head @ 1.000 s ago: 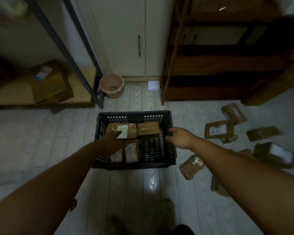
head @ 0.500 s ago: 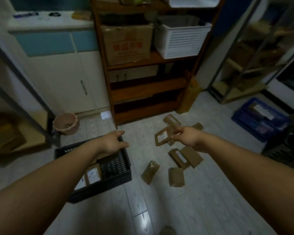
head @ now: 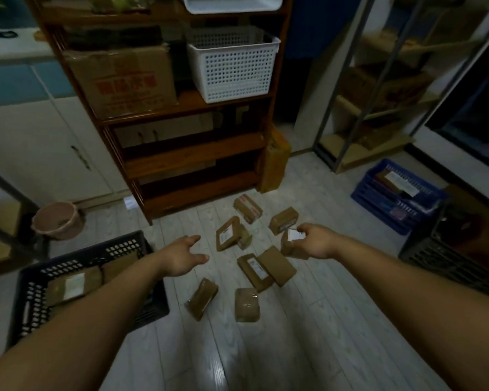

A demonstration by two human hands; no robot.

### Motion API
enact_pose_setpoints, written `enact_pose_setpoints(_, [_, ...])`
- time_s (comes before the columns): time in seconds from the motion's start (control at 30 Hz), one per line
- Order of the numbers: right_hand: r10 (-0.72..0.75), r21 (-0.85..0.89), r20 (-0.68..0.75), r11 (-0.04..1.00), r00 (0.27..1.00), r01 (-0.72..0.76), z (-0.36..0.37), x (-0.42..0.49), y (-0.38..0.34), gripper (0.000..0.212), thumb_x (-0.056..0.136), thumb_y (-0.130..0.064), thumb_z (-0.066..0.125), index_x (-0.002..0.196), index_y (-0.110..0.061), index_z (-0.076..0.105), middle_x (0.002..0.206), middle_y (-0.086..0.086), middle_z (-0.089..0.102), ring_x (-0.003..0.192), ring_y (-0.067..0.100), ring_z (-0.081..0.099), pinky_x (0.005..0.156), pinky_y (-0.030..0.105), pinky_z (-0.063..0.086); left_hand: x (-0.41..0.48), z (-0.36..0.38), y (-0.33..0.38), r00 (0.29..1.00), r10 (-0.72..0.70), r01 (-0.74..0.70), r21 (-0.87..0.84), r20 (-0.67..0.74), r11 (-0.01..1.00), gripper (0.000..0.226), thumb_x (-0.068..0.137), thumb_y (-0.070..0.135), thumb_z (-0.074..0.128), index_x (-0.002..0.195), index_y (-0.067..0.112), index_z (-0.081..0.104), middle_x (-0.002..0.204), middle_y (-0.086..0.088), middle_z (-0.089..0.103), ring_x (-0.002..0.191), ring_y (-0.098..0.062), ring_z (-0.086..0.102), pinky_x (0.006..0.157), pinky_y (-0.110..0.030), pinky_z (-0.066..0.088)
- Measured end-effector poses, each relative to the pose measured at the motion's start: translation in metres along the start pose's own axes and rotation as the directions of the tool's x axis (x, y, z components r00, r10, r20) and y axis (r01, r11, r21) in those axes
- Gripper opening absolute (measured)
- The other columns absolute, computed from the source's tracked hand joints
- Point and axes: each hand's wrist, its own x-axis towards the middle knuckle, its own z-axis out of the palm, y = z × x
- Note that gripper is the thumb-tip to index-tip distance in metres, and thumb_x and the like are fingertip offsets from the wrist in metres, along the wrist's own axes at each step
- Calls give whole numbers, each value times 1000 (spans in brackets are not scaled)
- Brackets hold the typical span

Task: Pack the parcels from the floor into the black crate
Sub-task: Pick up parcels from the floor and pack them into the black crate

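The left hand (head: 184, 256) is open and empty; the right hand (head: 316, 241) closes its fingers around a labelled parcel (head: 292, 241) on the floor (head: 322, 320)

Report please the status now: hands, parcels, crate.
Left hand open, empty. Right hand closing on white-labelled parcel. Black crate partly filled; several parcels on the floor. Path clear.
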Motion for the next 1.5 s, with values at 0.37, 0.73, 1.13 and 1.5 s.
enact_pose_setpoints(0.37, [-60,2,132,998,989,61,48,114,-21,44,93,-35,52,132,-15,48,126,6,55,118,24,51,82,22,39,79,15,-70,980,-192,195,-68,49,979,74,92,42,53,151,17,15,158,-10,16,144,-27,21,116,-36,21])
enact_pose_setpoints(0.73, [-144,-69,358,981,922,180,277,356,-22,46,95,-28,51,137,-11,41,136,12,47,116,27,50,89,32,45,279,179,-227,866,-490,479,-457,103,750,69,92,31,57,149,13,22,152,-14,30,136,-27,37,105,-29,33])
enact_pose_setpoints(1.13, [-158,44,518,986,841,158,537,554,11,62,98,-32,48,150,-13,20,150,16,33,132,32,41,108,39,37,454,363,-370,735,-611,482,-861,294,165,49,93,51,45,123,13,51,105,-16,62,84,-31,60,68,-38,51])
enact_pose_setpoints(1.5, [-194,369,299,926,934,74,403,474,-33,67,83,-53,61,136,-20,35,124,0,50,103,18,53,80,31,45,394,259,-289,736,-669,169,-985,101,37,38,97,47,38,128,27,35,122,-9,49,107,-31,51,86,-54,48])
